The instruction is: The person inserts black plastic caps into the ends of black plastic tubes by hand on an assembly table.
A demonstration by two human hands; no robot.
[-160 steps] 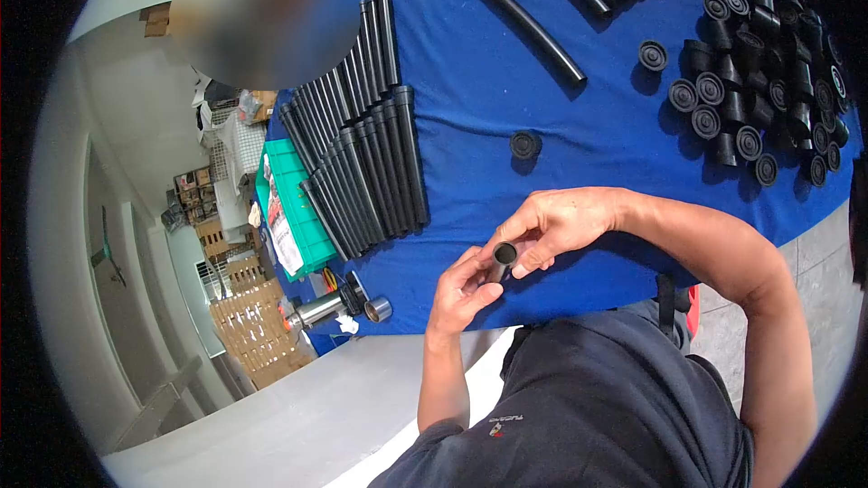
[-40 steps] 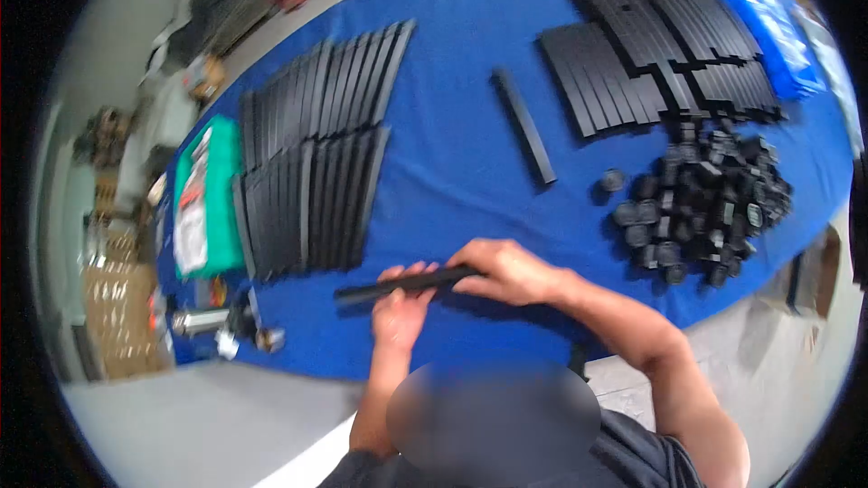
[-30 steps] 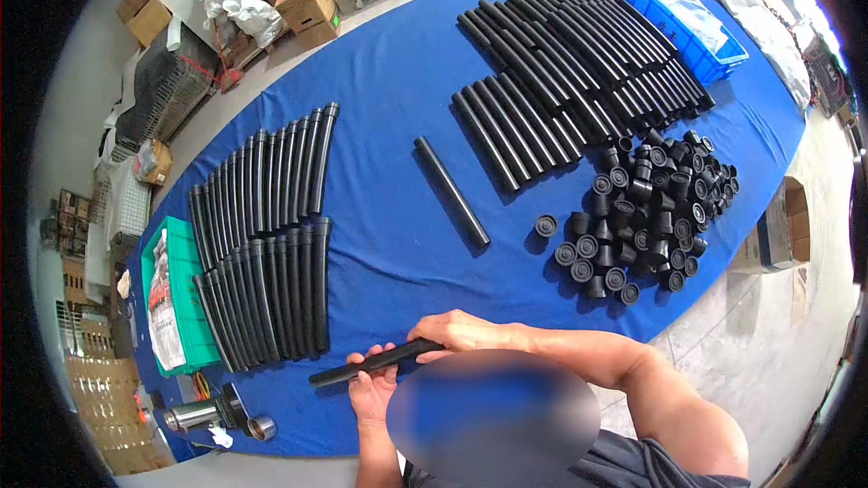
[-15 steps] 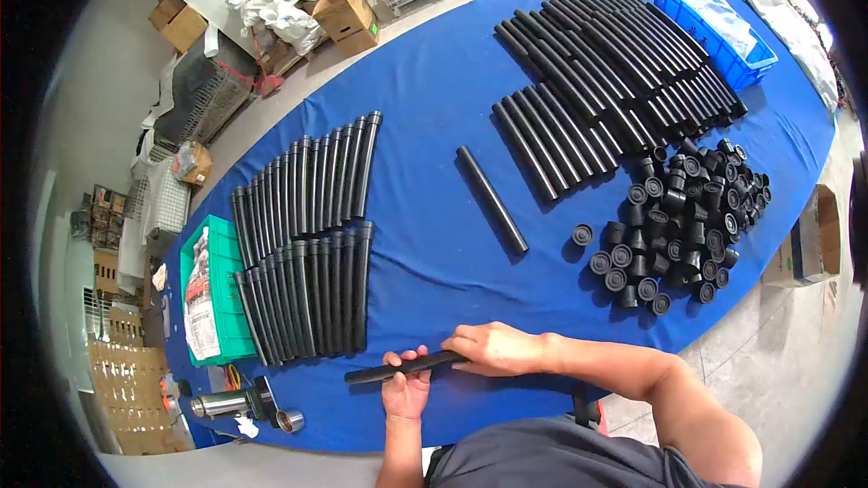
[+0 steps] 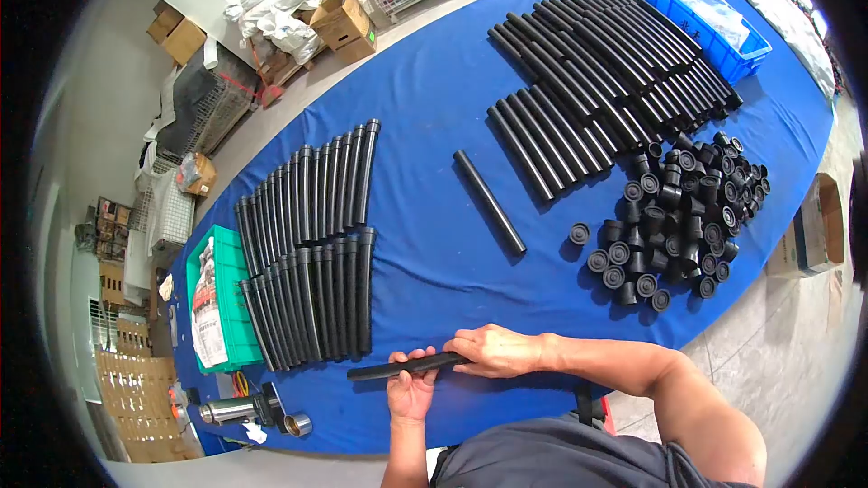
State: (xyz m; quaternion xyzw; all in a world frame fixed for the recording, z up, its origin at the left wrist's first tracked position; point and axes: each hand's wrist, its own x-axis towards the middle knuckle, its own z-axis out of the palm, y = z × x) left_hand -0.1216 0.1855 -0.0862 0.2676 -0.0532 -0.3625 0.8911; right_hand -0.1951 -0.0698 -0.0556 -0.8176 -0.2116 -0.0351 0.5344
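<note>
Across the near side of the table lies a black tube (image 5: 375,370) in my two hands, nearly level in the view. My left hand (image 5: 412,384) supports it from below, fingers curled round its middle. At the tube's right end my right hand (image 5: 497,350) is closed over it and hides that end. A single black tube (image 5: 489,201) rests alone on the cloth ahead. To the left, two rows of capped black tubes (image 5: 307,190) lie side by side. A heap of black rubber caps (image 5: 669,217) spreads out on the right.
Many uncapped black tubes (image 5: 579,72) lie stacked at the far right, near a blue crate (image 5: 714,32) holding plastic bags. A green crate (image 5: 237,307) stands at the left edge. Closer in are a steel flask (image 5: 231,409) and a metal cup (image 5: 297,424). Blue cloth (image 5: 425,172) covers the table.
The view has shifted slightly. Both hands keep their hold on the tube in nearly the same place, and the other pieces on the table look the same.
</note>
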